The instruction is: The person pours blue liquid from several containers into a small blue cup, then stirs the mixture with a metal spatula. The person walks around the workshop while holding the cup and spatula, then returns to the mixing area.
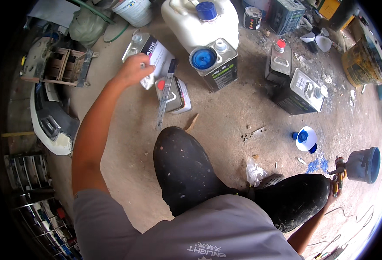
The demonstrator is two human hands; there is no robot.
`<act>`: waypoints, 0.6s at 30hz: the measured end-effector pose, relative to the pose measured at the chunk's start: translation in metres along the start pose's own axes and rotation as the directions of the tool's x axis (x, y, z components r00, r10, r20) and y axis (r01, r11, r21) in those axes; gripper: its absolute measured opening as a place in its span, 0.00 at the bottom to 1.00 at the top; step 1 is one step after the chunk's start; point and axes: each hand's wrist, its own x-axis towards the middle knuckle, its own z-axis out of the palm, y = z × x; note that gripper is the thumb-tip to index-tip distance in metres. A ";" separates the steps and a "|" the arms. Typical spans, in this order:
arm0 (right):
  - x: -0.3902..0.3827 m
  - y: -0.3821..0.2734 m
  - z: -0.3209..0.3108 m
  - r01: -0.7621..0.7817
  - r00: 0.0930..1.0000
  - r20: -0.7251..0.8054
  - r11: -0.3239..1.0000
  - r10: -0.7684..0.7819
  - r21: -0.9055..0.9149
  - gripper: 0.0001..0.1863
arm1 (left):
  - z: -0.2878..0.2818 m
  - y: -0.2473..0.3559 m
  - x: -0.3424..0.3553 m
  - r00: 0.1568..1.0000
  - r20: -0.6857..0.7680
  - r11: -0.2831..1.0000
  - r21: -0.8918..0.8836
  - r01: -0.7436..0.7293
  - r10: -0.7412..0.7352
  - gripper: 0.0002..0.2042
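Observation:
My left hand (135, 69) is raised at the upper left, its fingers closed. A crumpled white piece (147, 81), perhaps paper or cloth, hangs below them, and a small pale tip shows between thumb and finger. Behind the hand stands a metal can with a white label (160, 55). Beside it is a smaller red-capped can (182, 96), crossed by a long ruler-like strip (165, 97). At the far right, beside my knee, my right hand (335, 190) grips a spray gun (340, 172). Its blue-grey cup (360, 165) points outward; my leg partly hides the hand.
A tin (221, 78) bearing an open blue paint cup (204, 58) stands ahead, before a white jug (178, 21). Two dark cans (299, 91) (278, 63) stand right. Nearer lie a blue-stained white cup (309, 141), spilled blue paint (316, 164) and crumpled plastic (255, 172).

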 end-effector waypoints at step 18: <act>0.004 -0.041 -0.011 0.059 0.998 0.045 0.930 -0.046 -0.362 0.28 | 0.009 -0.215 0.109 0.724 -0.669 0.966 0.036 0.256 -0.167 0.20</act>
